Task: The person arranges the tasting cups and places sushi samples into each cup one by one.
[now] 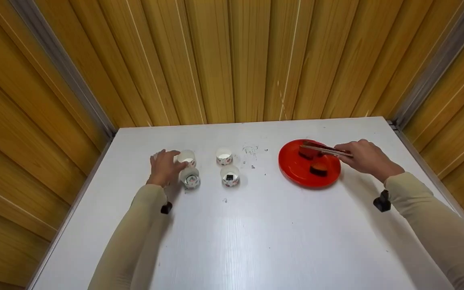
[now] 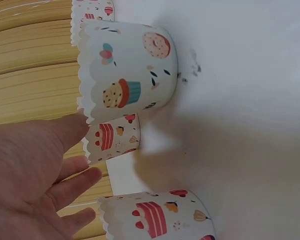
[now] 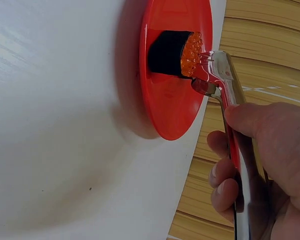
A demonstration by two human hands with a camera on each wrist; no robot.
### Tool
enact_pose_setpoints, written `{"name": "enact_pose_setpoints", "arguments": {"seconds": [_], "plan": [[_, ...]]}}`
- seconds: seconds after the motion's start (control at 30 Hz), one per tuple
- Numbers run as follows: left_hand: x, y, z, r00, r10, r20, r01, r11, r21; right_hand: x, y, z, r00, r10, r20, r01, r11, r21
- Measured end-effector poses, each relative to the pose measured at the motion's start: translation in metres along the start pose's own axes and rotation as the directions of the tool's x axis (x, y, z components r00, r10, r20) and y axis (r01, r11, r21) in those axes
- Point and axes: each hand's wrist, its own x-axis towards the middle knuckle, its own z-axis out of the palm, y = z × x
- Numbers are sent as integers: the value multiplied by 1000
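My left hand (image 1: 162,167) is spread beside the back-left paper baking cup (image 1: 187,156), thumb and fingers near its rim. The front-left cup (image 1: 190,181) stands just in front, and its printed side (image 2: 130,70) fills much of the left wrist view. My right hand (image 1: 367,159) grips metal tongs (image 1: 326,150), their tips over the red plate (image 1: 296,177). One sushi piece (image 1: 307,153) lies at the tong tips; whether they clamp it I cannot tell. A roe-topped sushi piece (image 1: 318,170) wrapped in black sits nearer; its black side (image 3: 167,52) shows in the right wrist view.
Two more printed cups stand right of the left pair: a back one (image 1: 224,157) and a front one (image 1: 230,177) with a dark square thing inside. Dark smudges and crumbs (image 1: 252,151) mark the white table (image 1: 232,241). Wood-patterned panels (image 1: 232,60) rise behind.
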Motion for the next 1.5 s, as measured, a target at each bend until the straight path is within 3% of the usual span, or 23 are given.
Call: {"name": "enact_pose_setpoints", "arguments": {"seconds": [0.37,0.83,1.1,1.5], "plan": [[1,4,0,1000,-4,15,4,1000,-29,1,-6,-19,1000,18,3,-18,1000,7],[2,7,4,1000,-22,22,23,998,-50,24,-40,-40,1000,13,8,-13,1000,14],[0,7,4,1000,-11,8,12,1000,-21,37,-62,-41,1000,-24,-14,24,1000,-5],[-2,11,6,999,-37,10,38,998,-59,54,-89,-40,999,-42,-5,42,997,64]]}}
